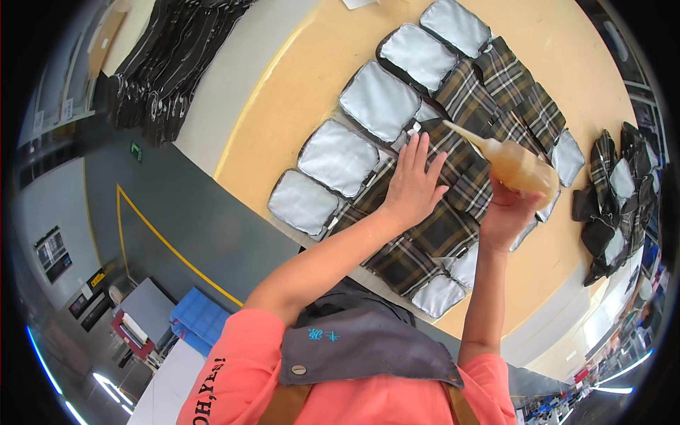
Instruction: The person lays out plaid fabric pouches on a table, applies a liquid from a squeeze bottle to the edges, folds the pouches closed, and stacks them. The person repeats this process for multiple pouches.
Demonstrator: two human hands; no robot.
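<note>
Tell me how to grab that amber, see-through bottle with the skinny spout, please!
Probably by the bottle's wide, rounded body, from the near side, where the right hand holds it: the thin, tapering spout points away and left, leaving that side free.

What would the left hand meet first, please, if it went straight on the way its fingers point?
The left hand would probably meet the small white tag just ahead of it first, though depth is hard to judge here.
</note>
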